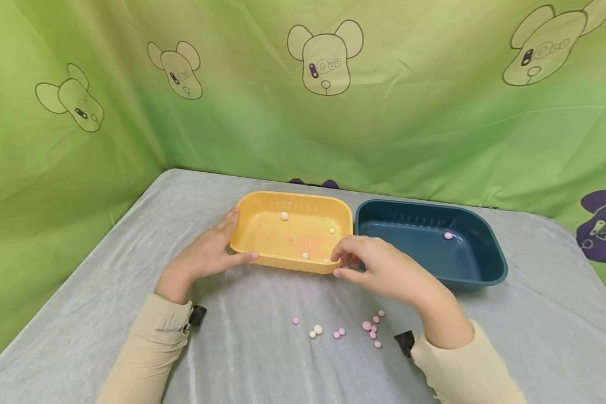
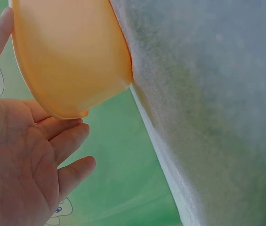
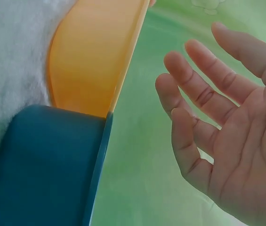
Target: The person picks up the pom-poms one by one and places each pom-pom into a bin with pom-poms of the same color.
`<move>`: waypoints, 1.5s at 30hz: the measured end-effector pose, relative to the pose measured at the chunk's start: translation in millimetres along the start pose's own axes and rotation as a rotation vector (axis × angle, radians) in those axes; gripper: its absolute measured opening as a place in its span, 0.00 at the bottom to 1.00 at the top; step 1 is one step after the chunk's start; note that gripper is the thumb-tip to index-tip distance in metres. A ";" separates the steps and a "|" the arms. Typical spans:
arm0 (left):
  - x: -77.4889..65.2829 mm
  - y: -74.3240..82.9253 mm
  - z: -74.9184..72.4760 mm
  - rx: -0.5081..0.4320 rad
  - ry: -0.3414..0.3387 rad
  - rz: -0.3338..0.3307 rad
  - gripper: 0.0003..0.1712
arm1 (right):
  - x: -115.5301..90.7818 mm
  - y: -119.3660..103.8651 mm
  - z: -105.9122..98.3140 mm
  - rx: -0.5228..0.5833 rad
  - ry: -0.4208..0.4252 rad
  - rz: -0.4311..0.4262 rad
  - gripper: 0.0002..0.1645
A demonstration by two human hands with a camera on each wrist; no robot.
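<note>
My left hand (image 1: 204, 255) rests at the left end of a yellow basin (image 1: 262, 238), thumb on the front rim and fingers along the side. In the left wrist view those fingers are spread and nearly straight against the rim. Inside the basin lie several small white balls (image 1: 284, 216). Over its front right corner hovers my right hand (image 1: 386, 269), fingers loosely bent. The right wrist view shows that palm (image 3: 241, 141) with nothing in it. Beside the yellow basin stands a dark blue basin (image 1: 409, 241) holding one pink ball (image 1: 448, 235).
On the grey cloth (image 1: 242, 348) in front of the basins lie several loose pink balls (image 1: 366, 325) and a pair of white ones (image 1: 318, 329). Behind the table hangs a green curtain (image 1: 242, 129) with printed bear heads.
</note>
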State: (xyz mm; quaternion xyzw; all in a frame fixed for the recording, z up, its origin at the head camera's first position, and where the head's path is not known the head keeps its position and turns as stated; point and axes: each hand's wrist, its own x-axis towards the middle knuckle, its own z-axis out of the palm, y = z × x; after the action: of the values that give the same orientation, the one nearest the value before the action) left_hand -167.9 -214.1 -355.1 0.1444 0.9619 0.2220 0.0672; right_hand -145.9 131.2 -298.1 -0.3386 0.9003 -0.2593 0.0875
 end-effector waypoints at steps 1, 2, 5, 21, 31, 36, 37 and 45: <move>-0.1 -0.1 0.0 -0.001 -0.001 -0.002 0.66 | -1.3 -0.5 1.1 0.003 0.002 -0.008 0.09; -0.1 -0.3 0.0 -0.004 -0.002 -0.003 0.66 | -2.7 -1.1 2.3 0.002 0.003 -0.014 0.09; -0.4 -0.4 0.3 -0.008 -0.003 -0.004 0.66 | -6.1 -2.6 5.8 -0.013 0.003 -0.037 0.09; 2.2 0.3 -1.8 -0.005 0.007 0.004 0.66 | -14.5 -3.4 22.8 0.010 -0.038 -0.084 0.09; 0.5 -0.3 -0.6 -0.015 0.003 -0.011 0.66 | -10.0 -2.3 35.3 0.052 -0.134 -0.097 0.08; 0.8 0.0 -1.8 -0.020 0.005 -0.011 0.66 | -7.0 -2.3 41.0 0.050 -0.168 -0.103 0.08; 1.1 -0.1 -1.9 -0.019 0.005 -0.010 0.66 | -6.6 -2.3 42.2 0.049 -0.174 -0.103 0.08; 0.5 -0.8 -0.3 -0.011 0.001 -0.006 0.66 | -4.9 -3.0 51.2 0.088 -0.240 -0.087 0.08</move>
State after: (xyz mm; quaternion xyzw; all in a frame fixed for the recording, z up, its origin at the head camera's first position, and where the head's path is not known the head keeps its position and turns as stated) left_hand -168.6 -214.8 -355.2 0.1409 0.9612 0.2271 0.0684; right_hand -123.5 111.7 -340.1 -0.4015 0.8556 -0.2599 0.1981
